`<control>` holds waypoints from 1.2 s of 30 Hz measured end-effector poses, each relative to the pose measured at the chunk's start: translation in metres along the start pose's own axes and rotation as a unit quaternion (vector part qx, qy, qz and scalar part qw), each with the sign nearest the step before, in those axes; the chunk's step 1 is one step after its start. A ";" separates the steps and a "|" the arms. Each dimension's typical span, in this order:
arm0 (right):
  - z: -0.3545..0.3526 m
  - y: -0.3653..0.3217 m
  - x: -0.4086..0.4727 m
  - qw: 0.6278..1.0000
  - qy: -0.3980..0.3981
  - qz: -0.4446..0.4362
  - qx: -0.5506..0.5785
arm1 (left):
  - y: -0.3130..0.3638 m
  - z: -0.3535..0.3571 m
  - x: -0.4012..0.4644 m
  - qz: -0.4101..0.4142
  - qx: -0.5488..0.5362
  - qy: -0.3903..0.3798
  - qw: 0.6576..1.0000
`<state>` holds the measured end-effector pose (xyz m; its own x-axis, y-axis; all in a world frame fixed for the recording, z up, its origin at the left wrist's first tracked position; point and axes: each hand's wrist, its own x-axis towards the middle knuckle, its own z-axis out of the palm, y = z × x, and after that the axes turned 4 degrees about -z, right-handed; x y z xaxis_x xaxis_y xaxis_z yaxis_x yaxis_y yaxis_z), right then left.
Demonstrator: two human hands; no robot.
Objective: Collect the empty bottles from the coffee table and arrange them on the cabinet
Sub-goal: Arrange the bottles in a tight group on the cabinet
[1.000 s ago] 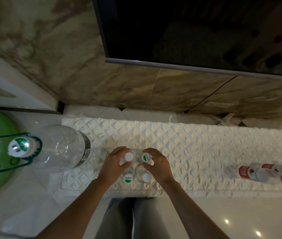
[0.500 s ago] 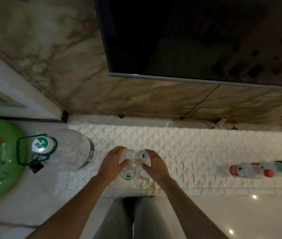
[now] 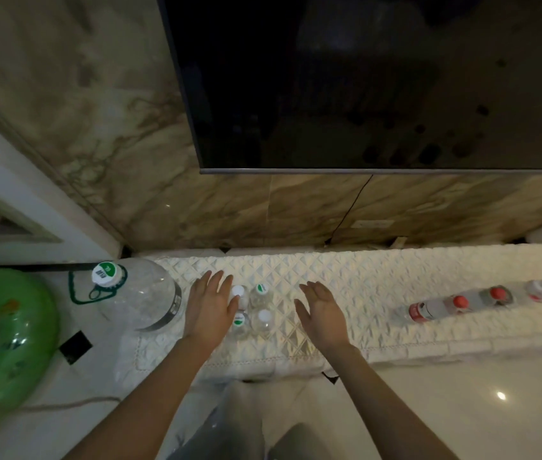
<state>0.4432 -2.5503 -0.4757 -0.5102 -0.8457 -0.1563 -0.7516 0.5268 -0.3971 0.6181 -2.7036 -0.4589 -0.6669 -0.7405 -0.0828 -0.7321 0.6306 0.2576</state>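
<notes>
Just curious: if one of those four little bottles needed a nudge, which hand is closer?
Probably the left hand: it lies right beside the small bottles, while the right hand hovers clear of them.

Four small bottles (image 3: 251, 308) stand in a tight square on the table (image 3: 362, 277), between the two grips. The left grip (image 3: 209, 307) lies just beside them, the right grip (image 3: 322, 310) a little apart. A large jug (image 3: 140, 293) stands left of the left grip; a row of bottles (image 3: 462, 302) lies well right of the right grip.

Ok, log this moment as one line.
left hand: open beside four small bottles | right hand: open, clear | bottles upright on cabinet cloth
</notes>
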 end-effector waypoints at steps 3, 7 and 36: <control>-0.023 0.014 -0.026 0.999 0.029 0.004 -0.021 | 0.023 -0.010 -0.017 0.014 0.015 0.022 1.000; -0.053 0.037 -0.071 0.997 0.066 0.019 -0.033 | 0.063 -0.015 -0.044 0.038 0.022 0.024 0.999; -0.193 0.271 -0.204 0.968 0.135 0.186 -0.105 | 0.349 0.042 -0.046 0.201 0.034 -0.017 0.979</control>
<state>0.2630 -2.2182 -0.3771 -0.8308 -0.5566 -0.0006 -0.5491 0.8199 -0.1618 0.3875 -2.4395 -0.4052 -0.9065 -0.4216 -0.0207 -0.4161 0.8843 0.2117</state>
